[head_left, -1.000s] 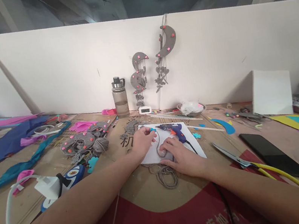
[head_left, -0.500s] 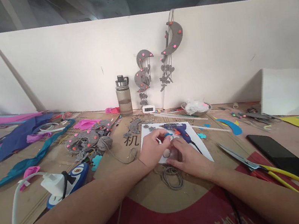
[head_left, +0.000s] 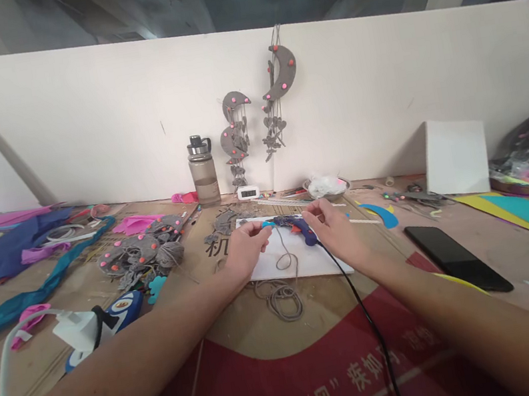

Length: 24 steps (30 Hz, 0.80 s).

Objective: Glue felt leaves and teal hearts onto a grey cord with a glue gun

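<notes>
My left hand (head_left: 247, 249) pinches a small blue piece (head_left: 267, 223) close to the tip of a blue hot glue gun (head_left: 307, 231). At the rear of the gun is my right hand (head_left: 331, 227), its thumb and fingers closed on it; part of the grip is hidden. A thin grey cord (head_left: 287, 260) curls over the white board (head_left: 266, 270) under the hands. It leads towards a loose coil of cord (head_left: 284, 301) on the cardboard in front.
Left lie grey felt crescents with pink dots (head_left: 144, 248) and a power strip (head_left: 125, 309). A water bottle (head_left: 203, 174) and small clock (head_left: 248, 192) stand behind. A phone (head_left: 457, 257) lies right. The gun's black cable (head_left: 365, 316) runs towards me.
My hands have moved apart. The right has gone from beside the left to the glue gun, while the left keeps the blue piece. The view has swung right.
</notes>
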{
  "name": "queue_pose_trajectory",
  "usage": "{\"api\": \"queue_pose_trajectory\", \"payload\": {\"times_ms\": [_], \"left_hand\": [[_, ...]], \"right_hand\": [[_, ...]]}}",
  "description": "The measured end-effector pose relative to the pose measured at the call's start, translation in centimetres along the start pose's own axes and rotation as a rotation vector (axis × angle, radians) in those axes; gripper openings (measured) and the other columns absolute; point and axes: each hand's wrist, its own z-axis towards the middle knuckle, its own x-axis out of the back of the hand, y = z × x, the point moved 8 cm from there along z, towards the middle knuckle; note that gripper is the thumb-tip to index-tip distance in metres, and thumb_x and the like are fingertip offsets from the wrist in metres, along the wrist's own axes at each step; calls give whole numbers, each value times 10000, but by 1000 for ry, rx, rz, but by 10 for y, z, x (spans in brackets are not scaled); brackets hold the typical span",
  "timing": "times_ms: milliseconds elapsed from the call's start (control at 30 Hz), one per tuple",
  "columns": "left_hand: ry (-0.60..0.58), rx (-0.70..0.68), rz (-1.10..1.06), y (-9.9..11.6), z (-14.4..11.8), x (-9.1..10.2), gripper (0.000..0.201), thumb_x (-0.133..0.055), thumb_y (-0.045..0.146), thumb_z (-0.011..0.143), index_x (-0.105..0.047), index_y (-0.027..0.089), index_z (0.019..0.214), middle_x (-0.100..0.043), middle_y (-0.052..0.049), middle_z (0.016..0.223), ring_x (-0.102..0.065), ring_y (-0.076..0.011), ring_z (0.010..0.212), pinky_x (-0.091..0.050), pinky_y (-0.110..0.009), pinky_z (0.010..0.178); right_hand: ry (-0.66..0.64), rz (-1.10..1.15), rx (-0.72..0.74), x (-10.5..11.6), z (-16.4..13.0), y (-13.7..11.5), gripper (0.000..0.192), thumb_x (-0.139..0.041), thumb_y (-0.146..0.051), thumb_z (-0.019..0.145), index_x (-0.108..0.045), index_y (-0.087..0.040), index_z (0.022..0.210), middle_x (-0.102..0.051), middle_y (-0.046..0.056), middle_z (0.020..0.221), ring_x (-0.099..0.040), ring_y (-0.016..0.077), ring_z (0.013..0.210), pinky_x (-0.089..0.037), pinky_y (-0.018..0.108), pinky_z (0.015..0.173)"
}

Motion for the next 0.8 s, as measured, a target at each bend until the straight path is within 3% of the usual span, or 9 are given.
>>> {"api": "queue_pose_trajectory", "payload": {"times_ms": [167, 300, 433, 533, 667, 800], "left_hand": [[43, 46, -44, -8, 6, 8, 148, -652, 284, 715, -592, 148, 715, -478, 54, 491, -321, -38, 398, -231, -190, 413], [7, 57, -98, -13, 10, 4, 166, -673, 291, 699, -596, 144, 700, -491, 45, 495, -357, -41, 408, -230, -189, 411], [-16, 80, -158, -24, 13, 2, 233, -717, 331, 667, -593, 134, 673, -510, 31, 507, -400, -46, 433, -259, -189, 428], [-10, 84, -186, -31, 17, 3, 244, -729, 338, 656, -609, 126, 680, -537, 16, 537, -421, -47, 451, -278, -189, 441], [13, 122, -209, -39, 21, 6, 247, -731, 343, 657, -625, 125, 706, -571, -3, 589, -444, -49, 471, -274, -186, 436], [25, 160, -208, -45, 23, 7, 221, -737, 310, 646, -631, 130, 719, -574, -5, 595, -455, -53, 476, -281, -186, 435]], "right_hand": [[-156, -456, -217, -22, 15, 41, 413, -471, -466, 870, -590, -98, 1017, -639, 208, 1076, -597, 277, 983, -431, 350, 802], [-292, -613, -205, -45, 13, 45, 440, -467, -450, 872, -601, -61, 1026, -649, 246, 1056, -617, 317, 995, -439, 371, 809], [-267, -649, -199, -47, 11, 44, 325, -467, -270, 842, -584, -35, 1035, -640, 255, 1064, -604, 323, 1026, -427, 382, 863], [-110, -540, -209, -39, 8, 48, 325, -445, -250, 836, -548, -50, 1071, -602, 253, 1123, -564, 320, 1091, -415, 389, 906], [139, -181, -246, -28, 3, 59, 370, -457, -255, 812, -464, -103, 1149, -610, 200, 1108, -592, 281, 1005, -449, 387, 866], [224, 193, -215, -26, 4, 60, 382, -531, -260, 749, -444, -153, 1104, -623, 122, 1049, -602, 215, 881, -467, 348, 809]]}}
